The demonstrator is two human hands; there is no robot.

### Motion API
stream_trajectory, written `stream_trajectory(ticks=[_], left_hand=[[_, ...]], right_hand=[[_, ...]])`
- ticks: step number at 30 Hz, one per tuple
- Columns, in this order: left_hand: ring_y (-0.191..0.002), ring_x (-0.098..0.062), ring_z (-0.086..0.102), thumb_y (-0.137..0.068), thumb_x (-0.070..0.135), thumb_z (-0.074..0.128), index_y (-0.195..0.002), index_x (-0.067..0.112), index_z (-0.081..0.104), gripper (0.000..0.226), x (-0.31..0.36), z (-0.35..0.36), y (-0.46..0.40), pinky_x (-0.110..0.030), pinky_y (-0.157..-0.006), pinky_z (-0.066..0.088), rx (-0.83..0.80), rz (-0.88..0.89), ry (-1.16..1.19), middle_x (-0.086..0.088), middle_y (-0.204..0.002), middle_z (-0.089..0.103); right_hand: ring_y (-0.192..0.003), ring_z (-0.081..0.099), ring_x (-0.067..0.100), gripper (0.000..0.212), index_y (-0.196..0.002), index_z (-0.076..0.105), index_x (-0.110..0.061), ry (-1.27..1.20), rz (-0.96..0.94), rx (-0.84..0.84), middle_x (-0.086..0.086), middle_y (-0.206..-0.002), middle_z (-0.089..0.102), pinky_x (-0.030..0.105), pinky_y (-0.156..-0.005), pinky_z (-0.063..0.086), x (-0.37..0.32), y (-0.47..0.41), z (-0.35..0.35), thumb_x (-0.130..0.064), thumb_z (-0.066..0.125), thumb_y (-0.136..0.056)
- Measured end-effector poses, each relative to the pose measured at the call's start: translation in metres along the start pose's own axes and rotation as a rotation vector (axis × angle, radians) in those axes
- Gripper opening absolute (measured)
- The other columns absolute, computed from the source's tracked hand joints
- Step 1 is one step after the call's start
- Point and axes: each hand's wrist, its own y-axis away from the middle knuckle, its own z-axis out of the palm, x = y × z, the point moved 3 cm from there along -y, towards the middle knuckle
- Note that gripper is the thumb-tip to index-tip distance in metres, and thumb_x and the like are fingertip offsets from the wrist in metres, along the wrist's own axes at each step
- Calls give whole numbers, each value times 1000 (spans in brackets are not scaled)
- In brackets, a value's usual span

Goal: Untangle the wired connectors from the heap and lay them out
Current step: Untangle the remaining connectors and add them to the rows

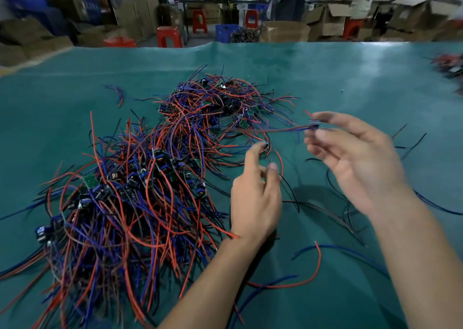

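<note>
A big heap of wired connectors (140, 178), red, blue and black leads on small green boards, covers the left and middle of the teal table mat (350, 78). My right hand (355, 160) is raised to the right of the heap and pinches a small blue connector (313, 124) between thumb and forefinger; its red and blue wires stretch left into the heap. My left hand (255, 193) hovers at the heap's right edge, forefinger extended toward a thin red and black wire (280, 168), other fingers loosely bent, holding nothing that I can see.
Loose red, blue and black wires (308, 268) lie on the mat near my forearms and to the right. Another small pile (448, 65) sits at the far right edge. Beyond the table are cardboard boxes (328, 18), red stools (170, 36) and standing people.
</note>
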Motion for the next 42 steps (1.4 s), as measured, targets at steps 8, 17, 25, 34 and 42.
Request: stream_trajectory(ticks=[8, 17, 25, 34, 42], left_hand=[[-57, -29, 54, -99, 57, 34, -99, 14, 65, 53, -1, 1, 1, -52, -62, 51, -2, -28, 145, -16, -69, 61], [-54, -15, 52, -93, 37, 53, -84, 13, 71, 31, -2, 2, 0, -37, -59, 47, -110, 9, 79, 4, -58, 61], [-56, -7, 67, -94, 22, 66, -99, 15, 74, 11, -4, 2, 1, -26, -57, 53, -122, -77, 179, 1, -73, 76], [-59, -8, 58, -90, 17, 67, -89, 17, 77, 9, -1, -1, 0, -26, -64, 48, -24, -8, 21, 10, -60, 64], [-61, -17, 53, -85, 23, 61, -73, 16, 69, 16, 3, -1, 2, -31, -63, 45, -23, -8, 11, -1, -61, 62]], right_hand=[[-68, 68, 18, 11, -80, 67, -11, -163, 168, -16, 13, -80, 71, 26, -65, 58, 23, 9, 23, -14, 74, -71], [-73, 66, 15, 25, -87, 65, -11, -5, 163, 40, 6, -84, 74, 25, -63, 55, 39, 5, 20, 11, 74, -80], [-71, 67, 14, 24, -80, 69, -13, -8, 144, 53, 5, -85, 75, 22, -60, 54, 40, 6, 22, 9, 79, -76], [-75, 67, 16, 27, -77, 61, -21, 48, 91, 144, 1, -73, 69, 24, -60, 51, 40, 0, 13, -5, 84, -78], [-78, 70, 15, 16, -90, 71, -13, -13, 147, 142, 16, -89, 75, 21, -59, 53, 39, -4, 3, -1, 79, -81]])
